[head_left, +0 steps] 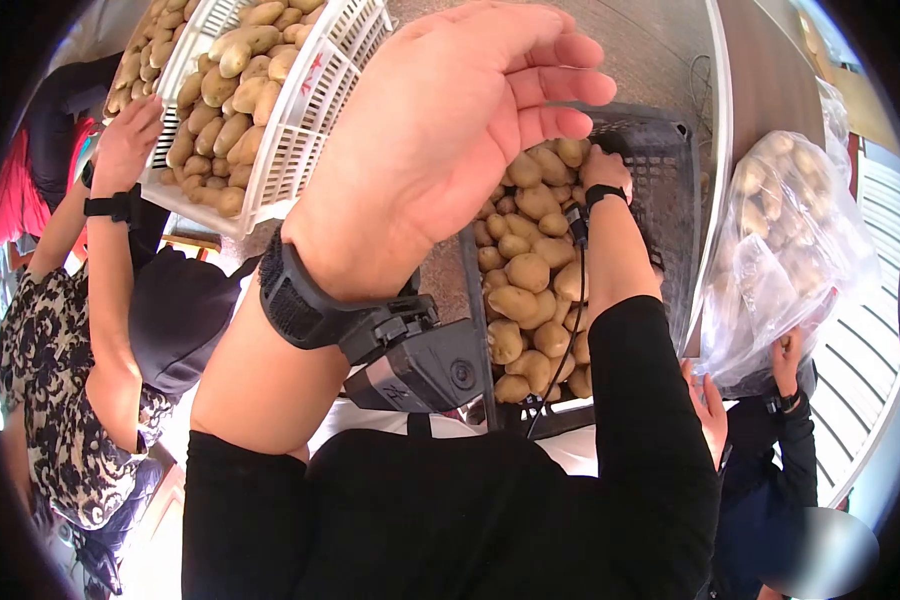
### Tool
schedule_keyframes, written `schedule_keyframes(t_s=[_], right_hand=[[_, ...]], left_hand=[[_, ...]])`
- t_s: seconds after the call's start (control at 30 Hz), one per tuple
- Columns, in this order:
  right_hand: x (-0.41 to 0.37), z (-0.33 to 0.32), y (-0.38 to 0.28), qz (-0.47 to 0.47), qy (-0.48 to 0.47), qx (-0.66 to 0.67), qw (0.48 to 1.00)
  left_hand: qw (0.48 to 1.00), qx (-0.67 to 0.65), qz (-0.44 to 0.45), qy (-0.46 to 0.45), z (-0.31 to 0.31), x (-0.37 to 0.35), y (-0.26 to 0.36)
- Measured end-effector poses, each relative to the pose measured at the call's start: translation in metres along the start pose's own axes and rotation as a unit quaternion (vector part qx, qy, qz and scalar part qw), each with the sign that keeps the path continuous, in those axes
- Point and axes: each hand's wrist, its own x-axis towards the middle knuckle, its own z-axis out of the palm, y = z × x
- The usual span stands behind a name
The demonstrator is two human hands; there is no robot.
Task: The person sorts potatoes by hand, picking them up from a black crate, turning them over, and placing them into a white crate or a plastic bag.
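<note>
My left hand is raised close to the camera, holding nothing that I can see, its fingers loosely bent and apart. A black strap with a boxy device circles that wrist. Below and to the right stands a black plastic crate with many potatoes in it. My right hand reaches down to the potatoes at the crate's far end, against the bare inner wall. Its fingertips are hidden, so I cannot make out any grip. A black cable runs from the right wristband across the potatoes.
White slatted crates full of potatoes stand at the upper left, where another person's hand rests by the rim. On the right, a clear plastic bag of potatoes sits beside a brown panel, with a co-worker's hands below it.
</note>
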Motion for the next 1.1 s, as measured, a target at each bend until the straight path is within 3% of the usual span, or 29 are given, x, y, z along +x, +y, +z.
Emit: schedule_keyframes(t_s=[0.1, 0.2, 0.27, 0.33, 0.37, 0.47, 0.53, 0.63, 0.8, 0.87, 0.9, 0.97, 1.0, 1.03, 1.07, 1.1], right_hand=[[-0.010, 0.000, 0.008, -0.027, 0.024, 0.001, 0.999], [-0.006, 0.006, 0.027, -0.086, 0.072, 0.023, 0.993], [-0.010, 0.006, 0.046, -0.118, 0.092, 0.047, 0.988], [-0.031, -0.022, 0.065, -0.192, -0.055, 0.234, 0.952], [-0.043, -0.024, 0.072, -0.183, -0.053, 0.234, 0.953], [-0.085, -0.026, 0.085, -0.275, -0.183, 0.385, 0.862], [-0.131, -0.035, 0.091, -0.295, -0.169, 0.433, 0.835], [-0.190, -0.026, 0.103, -0.318, -0.192, 0.542, 0.754], [-0.300, 0.006, 0.114, -0.313, -0.128, 0.568, 0.750], [-0.328, 0.023, 0.114, -0.291, -0.101, 0.531, 0.790], [-0.337, 0.033, 0.115, -0.270, -0.087, 0.509, 0.813], [-0.348, 0.058, 0.107, -0.233, 0.003, 0.513, 0.826], [-0.354, 0.063, 0.101, -0.218, 0.077, 0.531, 0.815], [-0.361, 0.061, 0.094, -0.182, 0.092, 0.528, 0.825], [-0.375, 0.050, 0.088, -0.173, 0.103, 0.532, 0.822], [-0.359, 0.082, 0.080, -0.222, 0.202, 0.454, 0.839]], left_hand=[[1.000, 0.011, -0.013, 0.022, 0.004, 0.002, -0.004], [0.999, 0.001, 0.002, -0.039, 0.007, 0.002, -0.009], [1.000, 0.007, -0.019, -0.016, 0.012, 0.000, -0.012], [0.999, 0.002, -0.027, -0.024, 0.013, 0.002, -0.017], [0.999, 0.000, -0.031, -0.028, 0.014, 0.004, -0.018], [1.000, 0.013, -0.011, -0.020, 0.020, 0.002, -0.021], [0.999, 0.003, -0.014, -0.046, 0.019, 0.005, -0.024], [0.997, -0.025, 0.012, -0.066, 0.018, 0.008, -0.031], [0.996, 0.004, -0.015, -0.083, 0.024, 0.007, -0.048], [0.993, 0.020, -0.018, -0.115, 0.022, 0.009, -0.062], [0.980, 0.096, 0.018, -0.172, 0.009, 0.025, -0.077], [0.979, 0.150, 0.002, -0.140, 0.019, 0.012, -0.096], [0.961, 0.225, 0.025, -0.158, 0.015, 0.011, -0.109], [0.948, 0.290, 0.030, -0.131, 0.020, 0.001, -0.120], [0.923, 0.355, 0.043, -0.142, 0.024, -0.011, -0.128], [0.881, 0.449, 0.042, -0.142, 0.020, -0.005, -0.145]])
